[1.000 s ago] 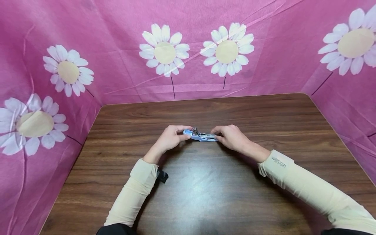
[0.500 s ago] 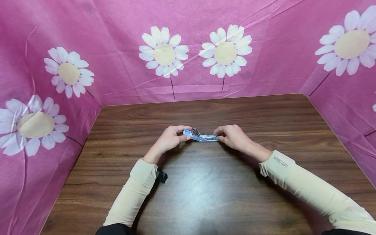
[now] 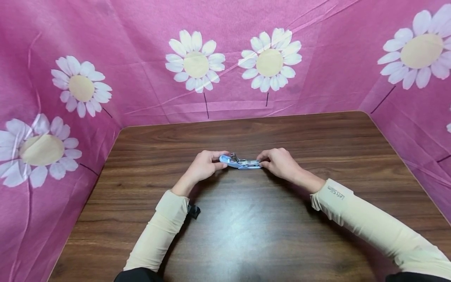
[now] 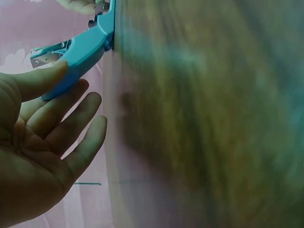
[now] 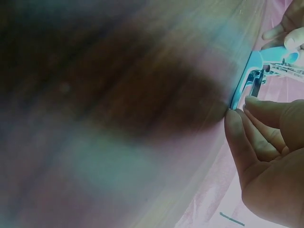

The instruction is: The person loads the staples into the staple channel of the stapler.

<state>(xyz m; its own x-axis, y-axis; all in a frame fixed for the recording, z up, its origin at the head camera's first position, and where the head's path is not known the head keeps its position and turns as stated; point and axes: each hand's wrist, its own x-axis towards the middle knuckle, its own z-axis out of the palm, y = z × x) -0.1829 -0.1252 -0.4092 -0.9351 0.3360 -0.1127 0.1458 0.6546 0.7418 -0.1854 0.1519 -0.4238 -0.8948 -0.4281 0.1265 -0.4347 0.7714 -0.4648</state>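
Note:
A light blue stapler (image 3: 233, 163) is folded wide apart on the table, its metal inner parts showing. My left hand (image 3: 204, 166) pinches the raised blue cover end between thumb and fingers; in the left wrist view the thumb lies on the blue cover (image 4: 88, 50) while the other fingers spread loosely. At the opposite end, my right hand (image 3: 282, 166) holds the stapler's tip between thumb and fingertips. The right wrist view shows this blue end (image 5: 243, 80) close to the tabletop, with the fingertips hiding its very tip.
The brown wood-grain table (image 3: 225, 219) spreads around both hands. A pink cloth (image 3: 232, 98) with white daisies stands along the back and both sides. A small black piece (image 3: 193, 211) shows beside the left wrist.
My right fingertips have slid slightly to the right, so a little more of the stapler's right end shows. The left hand stays in place on the cover.

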